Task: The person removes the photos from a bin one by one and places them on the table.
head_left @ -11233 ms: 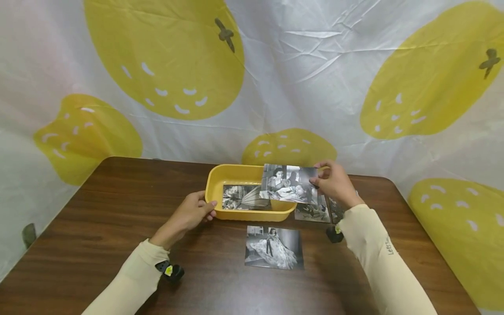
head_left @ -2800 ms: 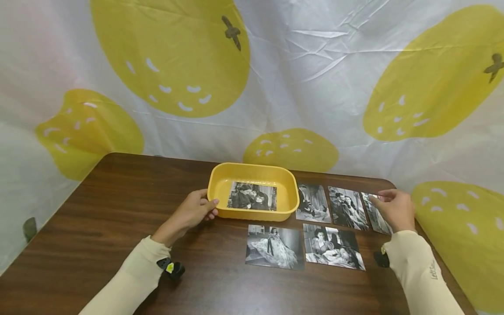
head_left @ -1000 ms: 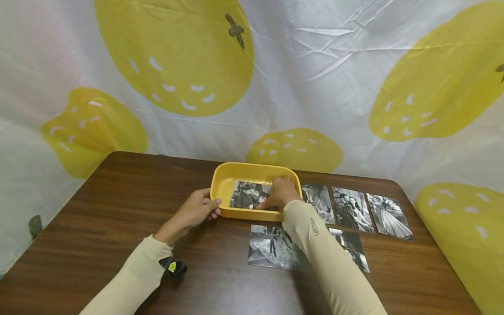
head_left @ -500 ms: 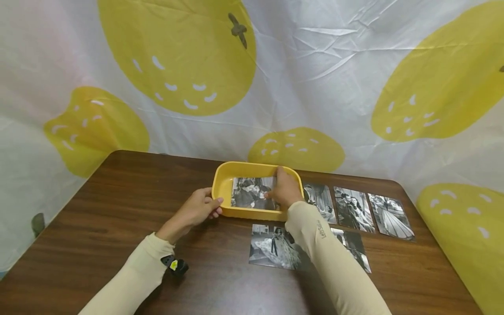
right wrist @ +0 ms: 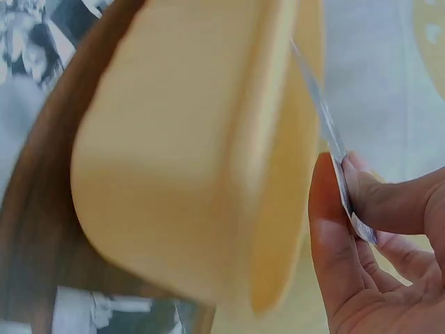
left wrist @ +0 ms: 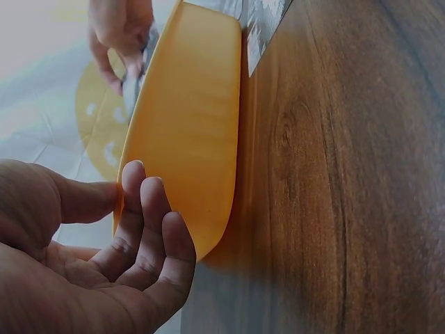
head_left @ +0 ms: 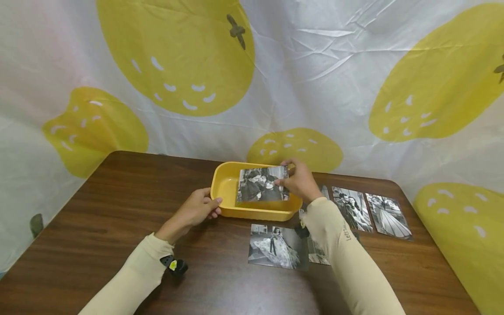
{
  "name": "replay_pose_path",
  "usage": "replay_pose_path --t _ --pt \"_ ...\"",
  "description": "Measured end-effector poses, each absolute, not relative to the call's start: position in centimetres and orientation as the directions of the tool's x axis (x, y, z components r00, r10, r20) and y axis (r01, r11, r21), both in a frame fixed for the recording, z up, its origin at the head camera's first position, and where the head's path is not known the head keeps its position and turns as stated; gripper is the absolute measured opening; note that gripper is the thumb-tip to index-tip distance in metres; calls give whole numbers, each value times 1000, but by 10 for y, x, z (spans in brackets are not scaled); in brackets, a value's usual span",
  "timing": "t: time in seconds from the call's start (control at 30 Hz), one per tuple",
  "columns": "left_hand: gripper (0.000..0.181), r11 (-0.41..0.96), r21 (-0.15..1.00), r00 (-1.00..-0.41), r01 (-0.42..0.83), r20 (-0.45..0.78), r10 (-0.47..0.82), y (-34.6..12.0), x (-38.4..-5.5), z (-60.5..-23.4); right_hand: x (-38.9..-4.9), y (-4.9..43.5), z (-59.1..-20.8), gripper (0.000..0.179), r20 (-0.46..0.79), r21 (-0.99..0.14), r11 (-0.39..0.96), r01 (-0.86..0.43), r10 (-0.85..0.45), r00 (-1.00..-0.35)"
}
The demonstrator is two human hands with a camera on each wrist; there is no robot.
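Observation:
At the front left corner of the yellow plastic bin [head_left: 256, 214], my left hand [head_left: 194, 210] pinches the rim; the left wrist view shows its thumb [left wrist: 89, 200] at the rim and curled fingers along the outside wall. Thumb and fingers of my right hand [head_left: 304, 181] pinch the right edge of a black-and-white photo [head_left: 259, 186]. This photo is raised and tilted over the bin, at about rim height. Seen nearly edge-on in the right wrist view, the same photo [right wrist: 328, 122] sits between thumb and fingers. Inside the bin, the visible floor is bare yellow.
On the brown wooden table [head_left: 118, 218], several photos lie right of and in front of the bin: one with a wide gown [head_left: 277, 247], a couple [head_left: 351, 208], and a far-right photo [head_left: 387, 215]. My right forearm partly covers another photo [head_left: 318, 253]. A lemon-print cloth [head_left: 189, 144] hangs behind.
Over the last second my right hand has gripped the photo in the bin and lifted it up and rightward. Before that, it laid other photos on the table. The left hand stays at the rim.

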State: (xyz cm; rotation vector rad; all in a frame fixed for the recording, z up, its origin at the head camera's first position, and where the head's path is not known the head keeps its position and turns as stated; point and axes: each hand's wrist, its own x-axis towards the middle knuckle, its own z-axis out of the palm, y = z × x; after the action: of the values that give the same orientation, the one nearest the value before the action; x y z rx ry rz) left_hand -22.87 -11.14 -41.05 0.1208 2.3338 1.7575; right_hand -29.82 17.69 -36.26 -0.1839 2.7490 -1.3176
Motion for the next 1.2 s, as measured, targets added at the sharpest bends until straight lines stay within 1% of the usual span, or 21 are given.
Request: replay_pose_path --t 0.1,0.27,0.47,0.6,0.7,0.9,1.1,1.2 --pt "33 275 960 -972 -52 -112 207 -112 -229 -410 -296 192 -353 56 -36 -802 595 -47 -126 -991" --pt "35 269 962 -970 -37 -99 220 -111 -229 -410 -291 226 -340 59 -17 -814 578 -58 -123 -992" --pt "34 269 962 -970 -32 -95 225 -111 -231 -411 -275 277 -332 62 -25 -761 645 -65 -129 -991" --pt "32 276 961 -970 -32 -97 223 -112 -232 -413 -266 313 -334 64 -27 -735 674 -77 -142 -990" --pt "32 281 959 -971 -40 -103 213 -114 -232 -413 -258 338 -338 64 -33 -727 683 -62 -124 -992" --pt "32 284 958 -971 -39 -104 217 -114 -232 -412 -238 386 -349 60 -25 -665 745 -55 -96 -995" --pt "32 285 958 -971 -37 -101 215 -114 -233 -411 -218 430 -361 56 -79 -690 724 -9 -87 -993" --pt "32 291 956 -971 -40 -106 214 -114 -234 -412 -208 450 -368 39 -102 -725 689 13 -89 -991"
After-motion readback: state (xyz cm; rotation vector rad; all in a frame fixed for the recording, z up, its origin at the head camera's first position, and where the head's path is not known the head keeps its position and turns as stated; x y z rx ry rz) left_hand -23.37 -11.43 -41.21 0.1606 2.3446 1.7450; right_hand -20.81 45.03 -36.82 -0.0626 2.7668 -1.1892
